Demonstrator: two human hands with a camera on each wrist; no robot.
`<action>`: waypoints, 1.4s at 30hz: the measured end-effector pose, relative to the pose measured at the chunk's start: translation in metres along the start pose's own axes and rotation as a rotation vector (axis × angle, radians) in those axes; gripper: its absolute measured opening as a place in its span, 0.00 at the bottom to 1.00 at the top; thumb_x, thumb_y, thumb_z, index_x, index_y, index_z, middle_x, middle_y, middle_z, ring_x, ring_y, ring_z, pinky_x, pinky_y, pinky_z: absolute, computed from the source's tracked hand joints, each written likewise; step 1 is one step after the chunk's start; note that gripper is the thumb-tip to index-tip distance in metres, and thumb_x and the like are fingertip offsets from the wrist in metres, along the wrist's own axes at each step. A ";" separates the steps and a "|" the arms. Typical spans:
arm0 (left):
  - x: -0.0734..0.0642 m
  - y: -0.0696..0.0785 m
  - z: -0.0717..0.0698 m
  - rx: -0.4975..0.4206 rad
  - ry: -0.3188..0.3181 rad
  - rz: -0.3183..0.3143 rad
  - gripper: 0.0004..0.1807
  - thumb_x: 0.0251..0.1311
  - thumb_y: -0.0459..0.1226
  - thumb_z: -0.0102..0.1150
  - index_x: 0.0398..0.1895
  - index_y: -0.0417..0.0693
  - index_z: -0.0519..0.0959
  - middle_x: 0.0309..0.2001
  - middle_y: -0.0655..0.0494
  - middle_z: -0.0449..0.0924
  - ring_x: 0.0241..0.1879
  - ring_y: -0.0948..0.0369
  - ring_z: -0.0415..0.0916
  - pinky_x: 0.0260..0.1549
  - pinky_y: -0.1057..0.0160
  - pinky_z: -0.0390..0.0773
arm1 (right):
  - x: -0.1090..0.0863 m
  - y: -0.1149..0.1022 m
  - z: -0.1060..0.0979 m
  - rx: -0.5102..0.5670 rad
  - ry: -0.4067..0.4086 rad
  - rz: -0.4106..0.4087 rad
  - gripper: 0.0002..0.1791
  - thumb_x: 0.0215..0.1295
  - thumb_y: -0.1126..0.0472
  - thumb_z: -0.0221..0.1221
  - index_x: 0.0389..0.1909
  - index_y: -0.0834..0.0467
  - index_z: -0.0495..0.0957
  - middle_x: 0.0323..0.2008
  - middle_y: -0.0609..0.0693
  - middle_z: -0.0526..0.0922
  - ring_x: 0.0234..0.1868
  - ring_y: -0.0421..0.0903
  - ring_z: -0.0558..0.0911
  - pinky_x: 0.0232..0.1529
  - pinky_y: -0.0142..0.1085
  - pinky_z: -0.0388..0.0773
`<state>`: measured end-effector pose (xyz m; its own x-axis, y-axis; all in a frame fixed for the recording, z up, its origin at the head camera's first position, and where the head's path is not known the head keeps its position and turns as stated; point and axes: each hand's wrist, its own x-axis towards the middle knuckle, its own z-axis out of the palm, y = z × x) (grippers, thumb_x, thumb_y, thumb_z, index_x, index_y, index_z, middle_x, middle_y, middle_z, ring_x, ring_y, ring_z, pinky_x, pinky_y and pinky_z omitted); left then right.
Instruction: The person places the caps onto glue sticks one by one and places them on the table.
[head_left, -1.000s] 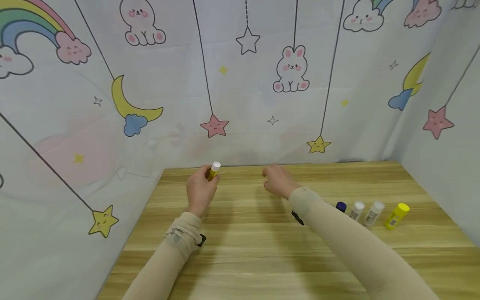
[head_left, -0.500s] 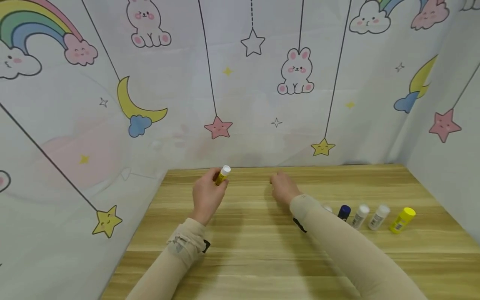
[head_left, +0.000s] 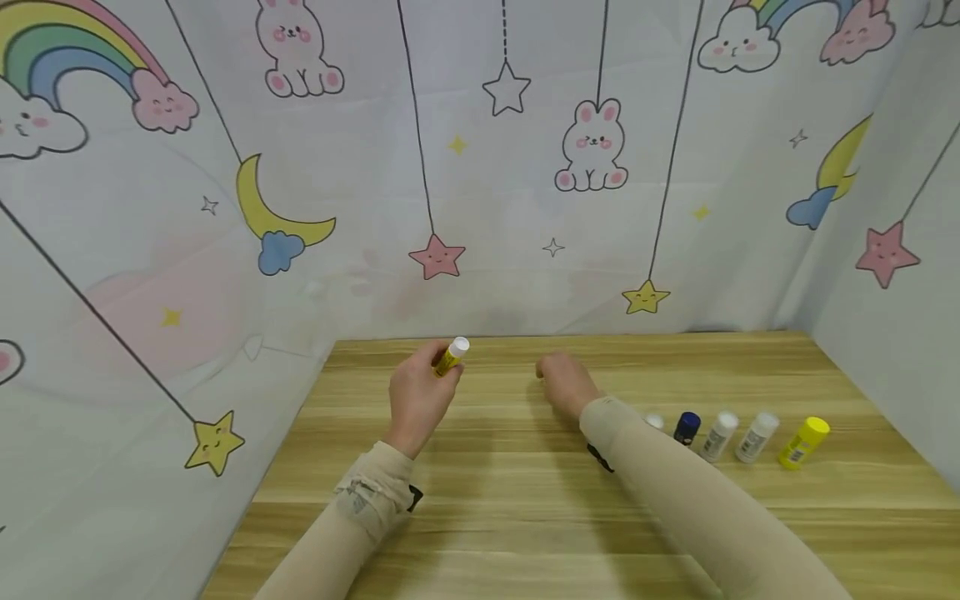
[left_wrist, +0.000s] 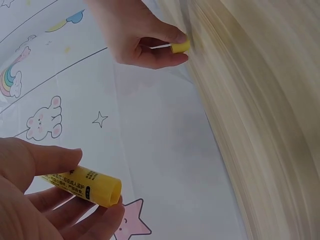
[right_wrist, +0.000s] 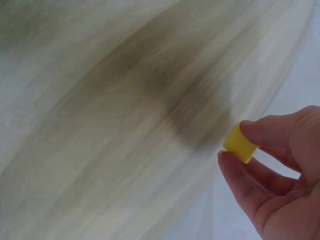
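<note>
My left hand grips a yellow glue stick, its white end tilted up and to the right in the head view. Dark print runs along its yellow tube in the left wrist view, where the far end is a plain yellow rim and the hand hides the white part. My right hand, off to the right over the back of the table, pinches a small yellow cap between thumb and fingertips. In the head view the cap is hidden behind that hand. A gap separates the two hands.
At the right stands a row of glue sticks: a yellow one, two whitish ones, a dark blue-capped one, and a white top partly behind the right sleeve. A printed cloth hangs behind the wood-grain table.
The glue stick in my left hand tips further to the right. Both hands sit slightly lower, and the view has shifted a little. Each hand keeps its hold.
</note>
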<state>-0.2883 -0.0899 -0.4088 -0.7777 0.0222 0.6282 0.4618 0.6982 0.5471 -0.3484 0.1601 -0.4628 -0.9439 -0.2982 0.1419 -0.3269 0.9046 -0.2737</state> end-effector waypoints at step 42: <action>-0.006 0.015 0.025 0.090 -0.080 0.122 0.17 0.53 0.35 0.77 0.47 0.50 0.86 0.43 0.55 0.87 0.39 0.55 0.85 0.35 0.52 0.82 | -0.057 -0.051 -0.072 0.446 0.321 -0.171 0.14 0.62 0.68 0.69 0.49 0.56 0.86 0.43 0.45 0.84 0.40 0.40 0.82 0.40 0.29 0.82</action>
<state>-0.2873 -0.0617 -0.4188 -0.7514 0.1647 0.6390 0.5173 0.7482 0.4155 -0.2746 0.1529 -0.3884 -0.8372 -0.2587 0.4818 -0.5274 0.6150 -0.5862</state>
